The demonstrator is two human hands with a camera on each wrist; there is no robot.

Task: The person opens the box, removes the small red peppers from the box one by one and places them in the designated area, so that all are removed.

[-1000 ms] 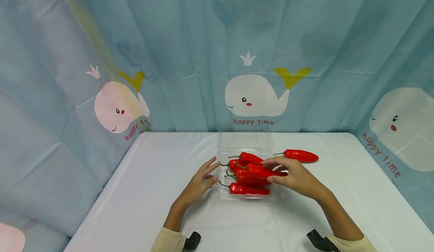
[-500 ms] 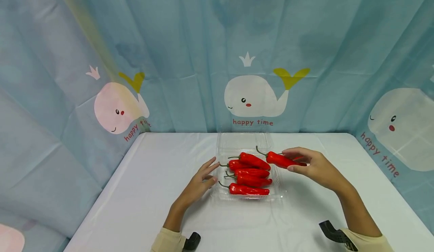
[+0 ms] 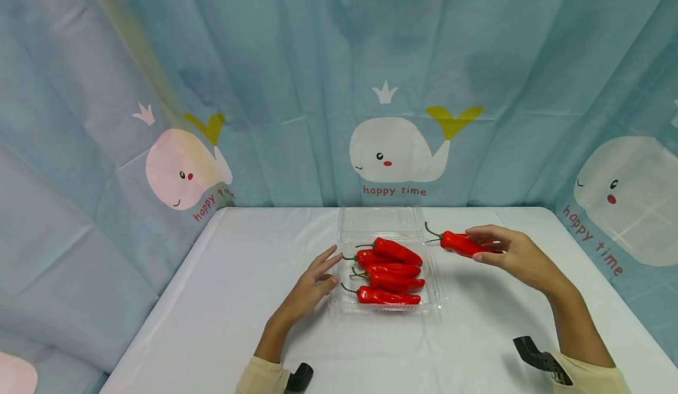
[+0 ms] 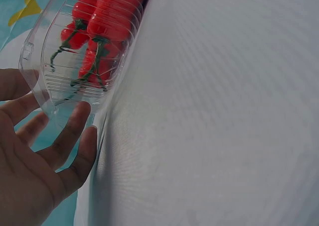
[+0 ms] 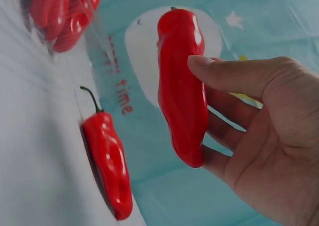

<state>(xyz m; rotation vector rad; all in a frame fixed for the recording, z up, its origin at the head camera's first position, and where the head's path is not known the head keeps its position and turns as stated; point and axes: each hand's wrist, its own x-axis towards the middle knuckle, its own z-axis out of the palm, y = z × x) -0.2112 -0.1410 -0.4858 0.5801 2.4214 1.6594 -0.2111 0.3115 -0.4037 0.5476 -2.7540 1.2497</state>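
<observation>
A clear plastic clamshell tray [image 3: 438,300] sits mid-table with its lid [image 3: 382,219] open at the back. Several red chili peppers [image 3: 392,270] lie in it, also seen through its wall [image 4: 107,22]. My left hand [image 3: 324,271] rests open against the tray's left edge, fingers spread by its corner [image 4: 60,136]. My right hand [image 3: 479,244] is right of the tray and pinches one red pepper [image 3: 454,242] between thumb and fingers, above the table. The right wrist view shows this held pepper [image 5: 180,86] and another pepper [image 5: 107,164] lying on the table beneath it.
The white table [image 3: 238,300] is enclosed at the back and both sides by a blue whale-print curtain [image 3: 392,146]. Black wrist mounts show at the bottom, left [image 3: 301,376] and right [image 3: 535,358]. The table's front edge is out of view.
My right hand lifted a pepper off the pile in the tray and carried it right, past the tray's edge. The left hand stayed by the tray.
</observation>
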